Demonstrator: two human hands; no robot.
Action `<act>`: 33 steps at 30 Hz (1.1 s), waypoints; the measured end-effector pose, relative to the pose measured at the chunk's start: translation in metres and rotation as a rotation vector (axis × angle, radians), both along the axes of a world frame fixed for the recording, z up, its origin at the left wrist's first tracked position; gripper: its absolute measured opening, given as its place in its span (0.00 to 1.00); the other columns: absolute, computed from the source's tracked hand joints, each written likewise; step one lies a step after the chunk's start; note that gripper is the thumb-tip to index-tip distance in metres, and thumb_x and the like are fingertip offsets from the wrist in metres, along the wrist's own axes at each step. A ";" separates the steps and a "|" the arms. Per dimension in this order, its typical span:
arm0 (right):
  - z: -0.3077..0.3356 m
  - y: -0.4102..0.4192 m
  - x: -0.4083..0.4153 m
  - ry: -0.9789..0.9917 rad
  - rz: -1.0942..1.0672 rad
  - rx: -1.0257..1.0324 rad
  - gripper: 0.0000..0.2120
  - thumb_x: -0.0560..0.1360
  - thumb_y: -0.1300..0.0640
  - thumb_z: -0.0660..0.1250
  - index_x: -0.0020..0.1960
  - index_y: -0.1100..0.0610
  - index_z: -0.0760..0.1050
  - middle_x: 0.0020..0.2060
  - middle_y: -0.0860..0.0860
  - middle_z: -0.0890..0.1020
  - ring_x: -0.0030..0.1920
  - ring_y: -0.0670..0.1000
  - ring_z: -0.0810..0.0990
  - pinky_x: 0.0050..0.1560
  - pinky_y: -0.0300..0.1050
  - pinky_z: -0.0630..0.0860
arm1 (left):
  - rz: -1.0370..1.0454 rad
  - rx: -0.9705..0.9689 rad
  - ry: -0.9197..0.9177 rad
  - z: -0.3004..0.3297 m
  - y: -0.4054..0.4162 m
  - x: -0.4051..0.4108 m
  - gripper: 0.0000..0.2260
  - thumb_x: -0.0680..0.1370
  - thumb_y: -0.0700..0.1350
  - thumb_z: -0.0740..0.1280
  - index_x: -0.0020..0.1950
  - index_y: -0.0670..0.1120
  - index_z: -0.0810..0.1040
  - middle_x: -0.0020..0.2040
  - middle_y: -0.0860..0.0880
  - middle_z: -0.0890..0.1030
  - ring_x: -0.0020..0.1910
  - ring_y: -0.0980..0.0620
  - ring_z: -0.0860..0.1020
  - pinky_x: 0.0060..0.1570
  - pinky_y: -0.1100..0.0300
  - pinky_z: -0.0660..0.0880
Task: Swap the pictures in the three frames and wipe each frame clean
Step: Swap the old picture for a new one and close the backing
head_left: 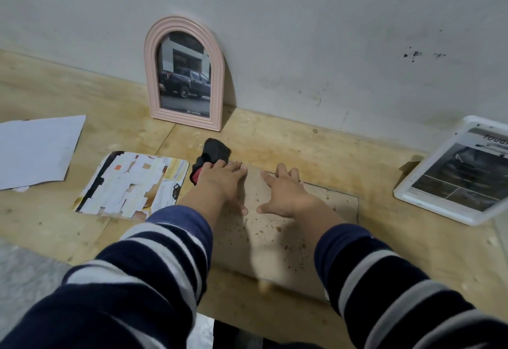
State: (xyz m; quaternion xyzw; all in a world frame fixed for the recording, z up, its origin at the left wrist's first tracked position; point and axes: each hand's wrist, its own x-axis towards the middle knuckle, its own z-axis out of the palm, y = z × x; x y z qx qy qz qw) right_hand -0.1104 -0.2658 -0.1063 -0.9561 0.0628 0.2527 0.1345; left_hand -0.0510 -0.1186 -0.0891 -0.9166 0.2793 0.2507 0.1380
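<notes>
A frame lies face down in front of me, showing its brown speckled backing board (272,236). My left hand (224,180) and my right hand (286,193) rest flat on the board's far part, fingers spread, holding nothing. A pink arched frame (184,73) with a dark truck picture leans upright against the wall. A white rectangular frame (453,172) with a black-and-white car page leans at the right edge. A loose picture (132,183) with pale patches lies flat on the left. A black and red cloth (211,156) lies bunched beside my left hand.
White paper sheets (35,150) lie at the far left. The worktop is bare plywood (343,156), ending at a grey wall (302,46) behind. A grey mottled surface (24,280) shows at the lower left.
</notes>
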 end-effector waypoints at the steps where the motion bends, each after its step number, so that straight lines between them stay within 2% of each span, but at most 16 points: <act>1: -0.001 0.000 0.000 -0.006 -0.010 0.008 0.46 0.68 0.39 0.72 0.78 0.48 0.52 0.64 0.52 0.58 0.65 0.59 0.56 0.68 0.60 0.63 | -0.001 0.001 0.008 0.000 0.000 0.000 0.50 0.67 0.70 0.68 0.79 0.54 0.46 0.80 0.53 0.47 0.76 0.45 0.53 0.73 0.45 0.53; 6: -0.002 0.001 0.003 -0.024 -0.039 0.013 0.48 0.66 0.39 0.74 0.77 0.48 0.54 0.63 0.52 0.59 0.64 0.59 0.57 0.66 0.59 0.65 | 0.012 -0.013 0.035 0.000 0.000 0.002 0.49 0.68 0.70 0.68 0.79 0.53 0.46 0.80 0.52 0.46 0.78 0.48 0.49 0.74 0.46 0.50; 12: -0.003 0.001 -0.001 -0.058 -0.050 0.020 0.47 0.66 0.39 0.74 0.77 0.47 0.53 0.64 0.51 0.61 0.66 0.57 0.58 0.67 0.59 0.65 | 0.030 -0.043 0.030 -0.006 0.001 -0.004 0.49 0.70 0.66 0.69 0.79 0.50 0.43 0.80 0.50 0.45 0.78 0.47 0.47 0.75 0.44 0.47; 15: 0.002 -0.002 -0.004 -0.085 -0.048 -0.015 0.36 0.73 0.42 0.67 0.76 0.45 0.56 0.65 0.51 0.63 0.66 0.56 0.61 0.65 0.56 0.66 | 0.131 -0.188 0.015 -0.007 0.000 -0.006 0.42 0.72 0.64 0.66 0.79 0.51 0.51 0.79 0.50 0.52 0.76 0.46 0.56 0.72 0.43 0.50; 17: 0.006 -0.004 -0.003 -0.180 -0.094 -0.039 0.25 0.79 0.50 0.60 0.75 0.47 0.61 0.65 0.51 0.67 0.66 0.56 0.64 0.64 0.56 0.65 | 0.217 -0.313 -0.038 -0.008 -0.006 -0.009 0.35 0.74 0.61 0.64 0.76 0.51 0.58 0.77 0.50 0.59 0.72 0.45 0.63 0.68 0.44 0.54; 19: 0.006 -0.008 -0.004 -0.270 -0.146 -0.084 0.21 0.80 0.58 0.55 0.72 0.48 0.66 0.64 0.52 0.70 0.65 0.56 0.67 0.62 0.55 0.64 | 0.262 -0.385 -0.074 -0.009 -0.015 -0.014 0.29 0.76 0.58 0.63 0.75 0.52 0.61 0.74 0.49 0.65 0.69 0.45 0.67 0.65 0.45 0.56; 22: 0.001 -0.016 -0.007 -0.300 -0.228 -0.121 0.18 0.81 0.59 0.55 0.67 0.47 0.73 0.60 0.51 0.74 0.62 0.56 0.70 0.60 0.54 0.65 | 0.262 -0.404 -0.120 -0.011 -0.025 -0.020 0.23 0.78 0.54 0.60 0.73 0.53 0.64 0.71 0.48 0.68 0.68 0.45 0.67 0.65 0.45 0.57; 29: -0.011 -0.020 -0.007 -0.370 -0.432 0.029 0.15 0.81 0.56 0.57 0.54 0.45 0.81 0.55 0.48 0.79 0.59 0.55 0.73 0.59 0.53 0.66 | 0.098 -0.281 -0.159 -0.026 -0.018 -0.031 0.27 0.81 0.61 0.51 0.78 0.55 0.53 0.76 0.51 0.58 0.75 0.49 0.54 0.70 0.43 0.51; 33: -0.012 -0.023 0.002 -0.352 -0.521 0.127 0.13 0.79 0.56 0.61 0.48 0.43 0.83 0.53 0.45 0.82 0.56 0.53 0.77 0.62 0.53 0.69 | 0.020 -0.302 -0.160 -0.032 -0.019 -0.032 0.28 0.82 0.61 0.50 0.79 0.53 0.51 0.79 0.53 0.54 0.77 0.49 0.52 0.71 0.47 0.56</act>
